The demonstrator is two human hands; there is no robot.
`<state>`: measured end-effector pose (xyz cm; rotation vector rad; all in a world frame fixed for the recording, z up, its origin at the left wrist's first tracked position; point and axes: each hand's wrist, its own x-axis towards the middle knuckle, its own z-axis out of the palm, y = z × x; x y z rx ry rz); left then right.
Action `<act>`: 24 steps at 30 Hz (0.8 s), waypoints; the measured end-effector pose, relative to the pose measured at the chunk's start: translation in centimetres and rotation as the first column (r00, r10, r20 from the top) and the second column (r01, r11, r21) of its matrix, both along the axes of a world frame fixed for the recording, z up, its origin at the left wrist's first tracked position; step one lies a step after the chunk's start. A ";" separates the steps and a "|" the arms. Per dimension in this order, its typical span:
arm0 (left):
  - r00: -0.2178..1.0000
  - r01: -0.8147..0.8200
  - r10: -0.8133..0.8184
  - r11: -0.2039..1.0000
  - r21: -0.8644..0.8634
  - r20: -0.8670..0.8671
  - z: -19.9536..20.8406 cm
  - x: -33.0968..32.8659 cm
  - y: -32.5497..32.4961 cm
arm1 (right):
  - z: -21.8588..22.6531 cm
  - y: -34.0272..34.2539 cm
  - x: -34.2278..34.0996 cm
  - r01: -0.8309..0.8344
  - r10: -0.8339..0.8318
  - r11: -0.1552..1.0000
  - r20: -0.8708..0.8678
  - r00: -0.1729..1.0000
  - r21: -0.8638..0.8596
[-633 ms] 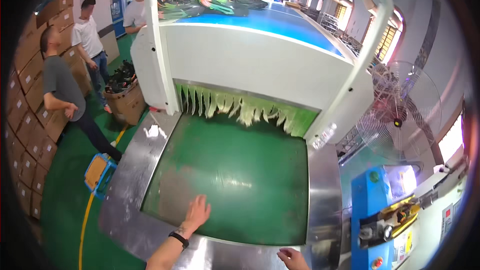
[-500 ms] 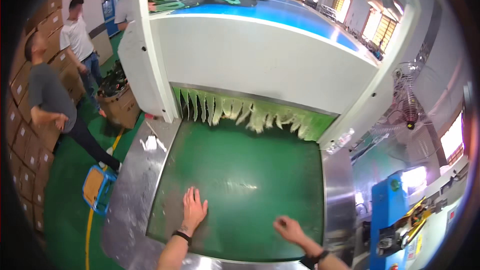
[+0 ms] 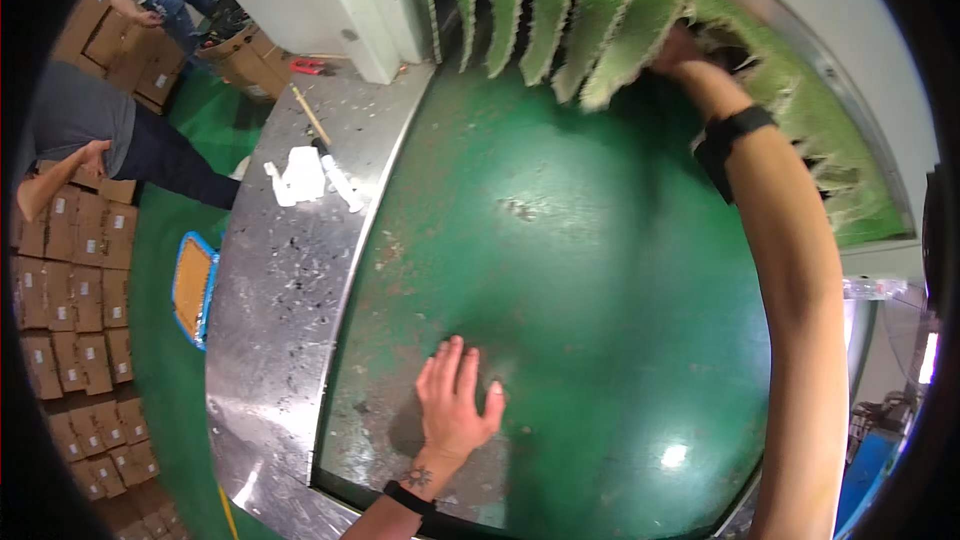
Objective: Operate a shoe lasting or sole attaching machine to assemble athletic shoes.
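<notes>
My left hand (image 3: 458,410) lies over the near left part of a worn green conveyor belt (image 3: 560,270), fingers spread and holding nothing. A black band circles that wrist. My right arm stretches far forward, and my right hand (image 3: 676,52) reaches in among the frayed strips of a green curtain (image 3: 555,20) that hangs across the machine's opening. The strips and the shadow behind them hide its fingers, so what they touch does not show. A black strap sits on the right wrist.
A metal ledge (image 3: 285,310) left of the belt bears white crumpled material (image 3: 300,177), a thin stick (image 3: 311,114) and a red-handled tool (image 3: 312,66). Two people stand farther left, near stacked cartons (image 3: 75,290). A blue-framed stool (image 3: 194,290) stands beside the ledge.
My right hand has gone from above the near right of the belt forward into the curtain. The view has moved closer to the opening; my left hand stays open over the belt.
</notes>
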<state>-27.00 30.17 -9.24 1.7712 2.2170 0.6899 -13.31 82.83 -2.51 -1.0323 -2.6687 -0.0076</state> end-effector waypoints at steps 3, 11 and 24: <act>1.000 -0.021 0.022 0.999 0.039 -0.017 -0.6 0.3 -0.6 | 1.0 -8.7 3.9 -0.131 0.102 0.989 -0.308 0.946 -0.075; 0.871 -0.191 0.207 0.978 -0.082 0.446 6.5 2.5 -1.8 | 12.5 -56.6 19.7 0.181 -0.881 0.233 -0.129 0.455 -0.956; -0.428 0.353 -0.163 0.875 0.331 0.889 33.3 22.8 -20.5 | 30.4 -83.4 31.2 0.372 -0.446 0.895 -0.482 0.754 -0.246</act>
